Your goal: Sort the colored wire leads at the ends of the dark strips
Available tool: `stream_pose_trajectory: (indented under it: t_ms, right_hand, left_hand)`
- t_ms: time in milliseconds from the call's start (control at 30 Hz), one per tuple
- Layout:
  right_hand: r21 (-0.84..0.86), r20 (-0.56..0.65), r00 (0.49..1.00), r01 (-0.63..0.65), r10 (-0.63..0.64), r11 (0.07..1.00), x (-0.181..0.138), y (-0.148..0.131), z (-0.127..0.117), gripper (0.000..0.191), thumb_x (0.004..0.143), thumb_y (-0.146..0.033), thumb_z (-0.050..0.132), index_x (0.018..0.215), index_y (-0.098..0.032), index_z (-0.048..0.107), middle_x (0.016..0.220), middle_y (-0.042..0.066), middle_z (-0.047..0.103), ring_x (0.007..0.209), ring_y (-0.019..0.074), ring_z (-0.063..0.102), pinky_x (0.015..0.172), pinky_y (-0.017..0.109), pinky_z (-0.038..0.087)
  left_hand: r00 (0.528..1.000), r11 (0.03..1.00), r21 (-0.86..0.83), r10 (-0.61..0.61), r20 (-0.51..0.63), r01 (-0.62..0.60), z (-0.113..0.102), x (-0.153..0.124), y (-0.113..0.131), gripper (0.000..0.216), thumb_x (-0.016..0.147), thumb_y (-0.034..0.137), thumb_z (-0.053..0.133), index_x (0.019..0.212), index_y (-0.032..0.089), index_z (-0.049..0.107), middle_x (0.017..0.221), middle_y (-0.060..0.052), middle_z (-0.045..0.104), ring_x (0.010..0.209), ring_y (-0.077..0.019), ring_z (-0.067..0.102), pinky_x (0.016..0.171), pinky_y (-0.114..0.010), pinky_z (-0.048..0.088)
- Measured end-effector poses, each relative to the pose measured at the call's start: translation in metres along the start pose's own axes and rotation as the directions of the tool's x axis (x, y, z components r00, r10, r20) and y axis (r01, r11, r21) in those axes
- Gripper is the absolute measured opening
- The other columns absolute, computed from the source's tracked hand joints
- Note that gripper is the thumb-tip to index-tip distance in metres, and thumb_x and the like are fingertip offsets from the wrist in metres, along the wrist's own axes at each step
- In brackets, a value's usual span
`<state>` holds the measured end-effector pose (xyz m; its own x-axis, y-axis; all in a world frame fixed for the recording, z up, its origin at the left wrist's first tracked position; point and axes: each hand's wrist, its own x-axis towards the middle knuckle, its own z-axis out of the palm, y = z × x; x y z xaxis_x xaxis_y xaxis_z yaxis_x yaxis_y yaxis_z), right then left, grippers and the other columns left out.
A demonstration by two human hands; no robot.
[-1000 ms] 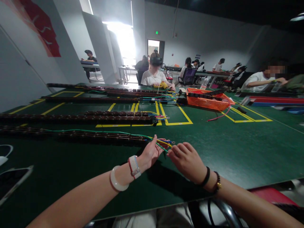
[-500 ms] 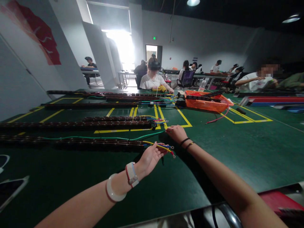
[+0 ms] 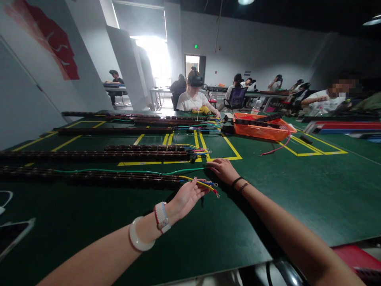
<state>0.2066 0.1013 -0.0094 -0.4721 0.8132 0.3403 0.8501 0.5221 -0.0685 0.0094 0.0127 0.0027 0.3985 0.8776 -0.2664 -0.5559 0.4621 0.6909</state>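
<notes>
My left hand [image 3: 189,196] is palm up with curled fingers, supporting a yellow wire [image 3: 208,186] and a blue wire [image 3: 210,183]. Metal ring terminals show at the wire ends, the yellow one with a red sleeve. These wires come out of a long dark cable bundle [image 3: 133,176] running off to the left. A green wire [image 3: 119,171] lies loosely along the bundle and reaches the fingertips of my right hand [image 3: 223,170]. That hand is low over the table, fingers closed on the wire's end, which they hide.
Further back lie more bundles [image 3: 143,155] with coloured wire ends. Behind them, an orange basket [image 3: 258,132] holds dark parts, and yellow tape [image 3: 143,163] marks the green table [image 3: 297,198]. Across the table a person [image 3: 192,97] handles a yellow tool. A dark device [image 3: 14,236] lies at left.
My right hand has come down slightly towards the table, and the green wire's end lies lower and flatter. My left hand stays under the yellow and blue wires. The view has shifted slightly.
</notes>
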Motion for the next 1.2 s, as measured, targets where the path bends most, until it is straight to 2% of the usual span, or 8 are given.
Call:
stream_pose_trajectory:
  t_ms: [200,333,500,600,833,933,1067,1200]
  right_hand:
    - [0.162,-0.084,0.995,0.065,-0.052,0.985,-0.019,0.004,-0.011,0.032,0.086,-0.037,0.053,0.115,-0.023,0.058,0.103,0.007,0.062,0.096,0.0182,0.054,0.086,0.034,0.037]
    - [0.209,-0.174,0.964,0.235,-0.201,0.949,-0.031,-0.003,-0.041,0.029,0.09,-0.041,0.045,0.1,-0.019,0.062,0.095,0.007,0.062,0.091,0.0167,0.053,0.087,0.034,0.036]
    - [0.041,-0.083,0.808,0.588,-0.584,0.808,-0.037,-0.026,-0.061,0.057,0.075,-0.068,0.048,0.093,-0.015,0.06,0.087,0.007,0.061,0.081,0.0182,0.05,0.081,0.034,0.036]
    - [-0.086,-0.018,0.749,0.658,-0.662,0.748,-0.037,-0.035,-0.054,0.044,0.086,-0.056,0.042,0.094,-0.016,0.059,0.079,0.005,0.059,0.075,0.016,0.049,0.077,0.032,0.034]
    - [-0.038,-0.17,0.874,0.456,-0.456,0.889,-0.036,-0.03,-0.044,0.029,0.089,-0.04,0.045,0.076,-0.017,0.057,0.068,0.002,0.056,0.066,0.0133,0.046,0.068,0.028,0.031]
    - [0.124,-0.157,0.928,0.359,-0.339,0.925,-0.035,-0.033,-0.046,0.031,0.089,-0.038,0.044,0.068,-0.017,0.053,0.063,0.0,0.054,0.063,0.0118,0.045,0.066,0.026,0.031]
    - [0.297,-0.096,0.994,0.072,-0.045,0.952,-0.03,-0.034,-0.041,0.036,0.09,-0.042,0.04,0.068,-0.017,0.052,0.061,-0.001,0.053,0.058,0.0104,0.045,0.058,0.022,0.03]
    - [0.205,0.027,0.995,-0.1,0.096,0.974,-0.025,-0.028,-0.027,0.042,0.09,-0.046,0.04,0.065,-0.017,0.057,0.061,0.0,0.057,0.056,0.0108,0.047,0.054,0.023,0.027]
  left_hand:
    - [1.0,1.0,-0.015,-0.024,0.001,0.024,0.002,-0.002,0.003,0.024,0.092,0.022,0.039,0.095,0.007,0.058,0.101,-0.018,0.064,0.099,-0.0224,0.062,0.098,-0.041,0.041]
    - [0.999,1.0,-0.012,0.002,0.039,-0.001,-0.001,0.0,0.001,0.023,0.09,0.023,0.043,0.096,0.008,0.059,0.104,-0.017,0.065,0.1,-0.0231,0.061,0.098,-0.042,0.041]
    - [0.999,1.0,-0.012,-0.003,0.044,0.004,-0.004,0.002,-0.001,0.023,0.09,0.023,0.046,0.092,0.008,0.062,0.098,-0.014,0.067,0.095,-0.0206,0.062,0.096,-0.037,0.042]
    - [0.999,0.999,-0.029,-0.019,0.034,0.02,-0.004,0.002,0.0,0.022,0.09,0.024,0.046,0.09,0.009,0.062,0.095,-0.012,0.067,0.092,-0.0189,0.063,0.095,-0.036,0.043]
    - [0.999,1.0,-0.021,-0.006,0.052,0.007,0.001,-0.001,0.002,0.028,0.09,0.031,0.045,0.089,0.007,0.061,0.098,-0.017,0.066,0.096,-0.0226,0.062,0.095,-0.04,0.043]
    - [0.994,1.0,-0.021,0.01,0.105,-0.007,-0.002,0.0,0.0,0.03,0.089,0.032,0.046,0.094,0.008,0.061,0.103,-0.017,0.065,0.1,-0.0229,0.061,0.097,-0.04,0.042]
    - [0.995,1.0,-0.006,0.007,0.097,-0.006,-0.005,0.0,-0.002,0.025,0.088,0.029,0.048,0.097,0.008,0.06,0.107,-0.018,0.064,0.104,-0.0243,0.059,0.099,-0.041,0.04]
    - [0.999,1.0,0.013,-0.007,0.054,0.007,-0.003,-0.001,-0.001,0.022,0.089,0.026,0.046,0.091,0.008,0.06,0.103,-0.018,0.064,0.102,-0.0249,0.06,0.098,-0.043,0.04]
